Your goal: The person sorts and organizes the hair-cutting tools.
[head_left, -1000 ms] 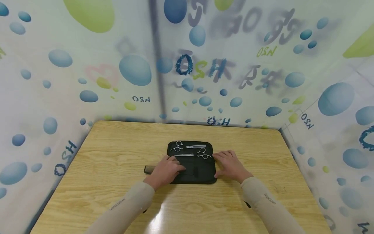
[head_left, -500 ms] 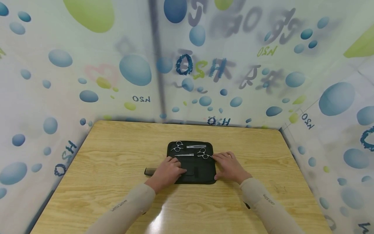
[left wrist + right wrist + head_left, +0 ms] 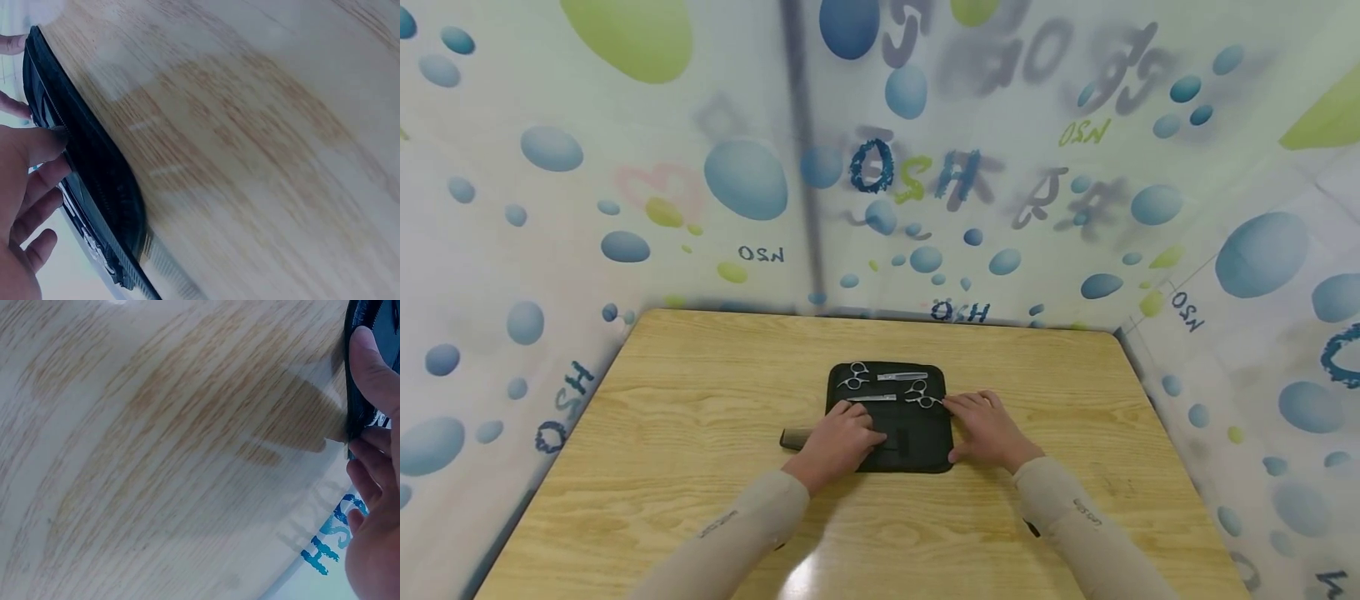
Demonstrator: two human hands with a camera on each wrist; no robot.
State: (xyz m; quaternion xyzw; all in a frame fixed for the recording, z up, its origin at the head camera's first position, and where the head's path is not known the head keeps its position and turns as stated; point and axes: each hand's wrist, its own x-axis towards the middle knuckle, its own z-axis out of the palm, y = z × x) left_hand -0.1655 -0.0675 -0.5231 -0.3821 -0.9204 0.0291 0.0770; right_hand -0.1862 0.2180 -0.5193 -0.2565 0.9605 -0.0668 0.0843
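Note:
A black zip case (image 3: pixel 925 450) lies flat and unfolded on the wooden table, with two silver hairdressing scissors (image 3: pixel 922 401) (image 3: pixel 854 382) in its far half. My left hand (image 3: pixel 837 442) pinches a dark comb (image 3: pixel 796 438) over the case's near left side. The comb's toothed end sticks out leftward past the case; its other end is hidden by the hand and the case. In the left wrist view the comb (image 3: pixel 172 269) runs along beneath the fingers. My right hand (image 3: pixel 988 429) holds the case's right edge, its thumb (image 3: pixel 370 359) on the rim near the front corner.
The wooden table (image 3: pixel 700 392) extends around the case on all sides. Beyond its back edge stands a patterned wall sheet (image 3: pixel 1000 208) with blue and green spots, and more of it flanks both sides.
My left hand has slid slightly to the right with the comb, so less of the comb sticks out past the case. The right hand and the case have hardly moved.

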